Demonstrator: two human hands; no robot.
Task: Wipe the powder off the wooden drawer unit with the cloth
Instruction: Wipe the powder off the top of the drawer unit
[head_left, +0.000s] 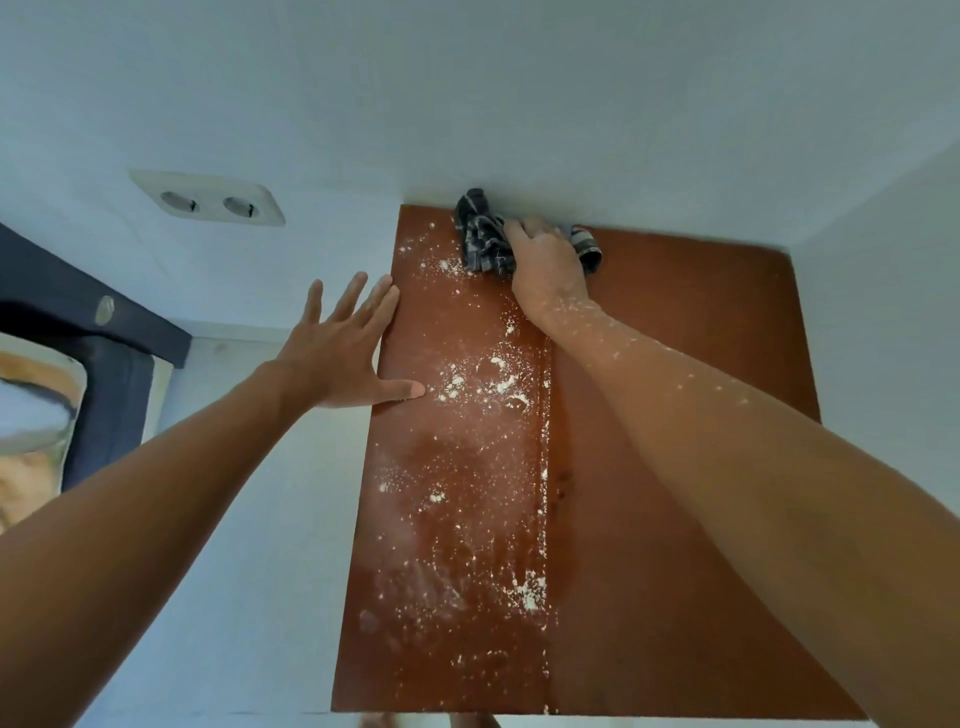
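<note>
White walls box in the reddish-brown top of the wooden drawer unit (675, 467), seen from above; its long axis runs from the near edge away to the back wall. Powder (467, 384) covers the left half only, ending along a straight line down the middle; right half looks clean. Cloth (483, 239), dark plaid and bunched, sits at the far edge against the wall. Right hand (548, 270) presses on it, grip closed over the fabric, forearm speckled with powder. Left hand (343, 353) lies flat at the unit's left edge, fingers spread, thumb on the wood. Double wall socket (208, 200) sits at upper left.
</note>
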